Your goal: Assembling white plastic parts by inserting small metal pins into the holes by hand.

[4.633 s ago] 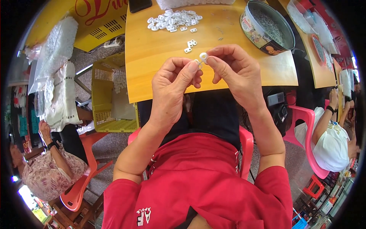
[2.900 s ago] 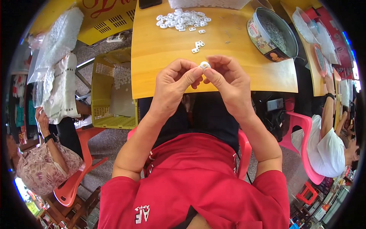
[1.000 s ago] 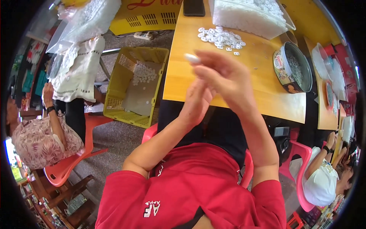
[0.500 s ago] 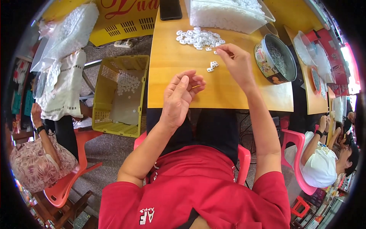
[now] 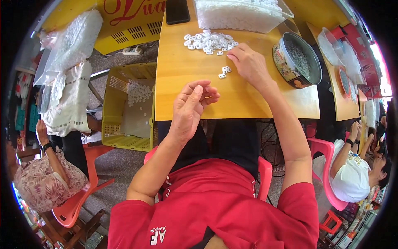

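Observation:
My right hand [image 5: 248,64] reaches over the wooden table, thumb and forefinger pinched at a small white plastic piece that their tips mostly cover. Just beyond the fingertips spreads a pile of small white two-holed plastic pieces [image 5: 209,41]. A little cluster of similar pieces [image 5: 225,72] lies nearer me, between my two hands. My left hand [image 5: 190,108] is held above the table's near edge, palm turned inward, thumb raised and fingers loosely curled and apart. Nothing shows in it, though part of its palm is hidden.
On the table [image 5: 182,97] are a round tin [image 5: 296,81] of small grey metal-looking parts, a clear tub [image 5: 240,20] of white pieces and a black phone [image 5: 177,11]. A yellow crate [image 5: 110,112] stands left. Co-workers sit on both sides, one in a patterned top [image 5: 45,182].
My right hand has come slightly down and left, its fingertips now on a white piece that lay just below them. My left hand has barely moved. The view has shifted slightly.

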Motion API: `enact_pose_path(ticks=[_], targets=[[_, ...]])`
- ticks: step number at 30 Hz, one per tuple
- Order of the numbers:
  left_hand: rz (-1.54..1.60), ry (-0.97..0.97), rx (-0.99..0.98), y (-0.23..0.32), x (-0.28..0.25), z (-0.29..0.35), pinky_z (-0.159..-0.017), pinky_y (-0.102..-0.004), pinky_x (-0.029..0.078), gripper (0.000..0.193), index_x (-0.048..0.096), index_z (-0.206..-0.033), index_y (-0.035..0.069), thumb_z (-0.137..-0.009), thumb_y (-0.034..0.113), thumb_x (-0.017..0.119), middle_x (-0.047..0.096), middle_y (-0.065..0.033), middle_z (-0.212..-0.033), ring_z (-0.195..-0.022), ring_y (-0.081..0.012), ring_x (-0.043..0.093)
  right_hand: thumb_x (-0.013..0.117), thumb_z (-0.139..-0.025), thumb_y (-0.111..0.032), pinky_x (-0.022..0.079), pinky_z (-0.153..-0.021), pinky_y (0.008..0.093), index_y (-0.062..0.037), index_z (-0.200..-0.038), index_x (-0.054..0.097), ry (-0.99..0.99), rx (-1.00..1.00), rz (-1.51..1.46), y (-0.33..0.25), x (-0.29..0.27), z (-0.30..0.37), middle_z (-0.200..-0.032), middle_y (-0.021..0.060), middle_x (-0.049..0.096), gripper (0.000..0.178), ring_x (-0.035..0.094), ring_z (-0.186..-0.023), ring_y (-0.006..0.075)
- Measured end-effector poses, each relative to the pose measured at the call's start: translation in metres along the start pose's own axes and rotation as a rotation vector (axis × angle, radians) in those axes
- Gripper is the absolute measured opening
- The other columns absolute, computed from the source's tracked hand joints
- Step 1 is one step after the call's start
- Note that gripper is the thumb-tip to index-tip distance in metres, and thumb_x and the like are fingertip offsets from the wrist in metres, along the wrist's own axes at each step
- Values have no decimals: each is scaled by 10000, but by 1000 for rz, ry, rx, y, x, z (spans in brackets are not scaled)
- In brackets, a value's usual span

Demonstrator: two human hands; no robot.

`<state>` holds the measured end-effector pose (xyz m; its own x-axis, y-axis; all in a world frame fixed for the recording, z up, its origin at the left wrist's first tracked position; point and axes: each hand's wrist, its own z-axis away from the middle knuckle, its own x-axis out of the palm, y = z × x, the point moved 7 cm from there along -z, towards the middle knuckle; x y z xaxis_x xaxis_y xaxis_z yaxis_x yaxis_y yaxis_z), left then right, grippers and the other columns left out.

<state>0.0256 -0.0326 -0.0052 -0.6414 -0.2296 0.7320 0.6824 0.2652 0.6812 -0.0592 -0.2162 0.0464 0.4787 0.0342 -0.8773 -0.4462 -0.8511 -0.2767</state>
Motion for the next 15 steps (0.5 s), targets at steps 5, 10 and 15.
enact_pose_path(ticks=[5, 10, 15], targets=[[-142, 52, -52, -2, 5, -1, -866, -342, 521, 244, 593, -1189, 8, -1027, 171, 511, 662, -104, -1037, -917, -193, 644, 663, -910, -159, 506, -678, 330, -42, -993, 695, 94, -20, -171, 1, -12, 12, -885, 97, 681, 147, 649, -749, 234], [-322, 64, -50, -2, 16, -8, -798, -288, 525, 230, 601, -1171, 3, -1016, 164, 547, 665, -97, -1021, -853, -155, 644, 666, -944, -160, 462, -636, 214, 36, -1050, 661, -191, 444, -1064, -18, -16, 44, -858, 25, 644, 223, 562, -694, 68], [-326, 5, -45, -7, 35, -11, -764, -260, 522, 228, 599, -1153, -12, -988, 145, 601, 665, -98, -1021, -832, -130, 637, 657, -947, -136, 478, -648, 227, 41, -1051, 656, -209, 439, -1193, -29, -23, 66, -871, 37, 655, 205, 579, -705, 87]])
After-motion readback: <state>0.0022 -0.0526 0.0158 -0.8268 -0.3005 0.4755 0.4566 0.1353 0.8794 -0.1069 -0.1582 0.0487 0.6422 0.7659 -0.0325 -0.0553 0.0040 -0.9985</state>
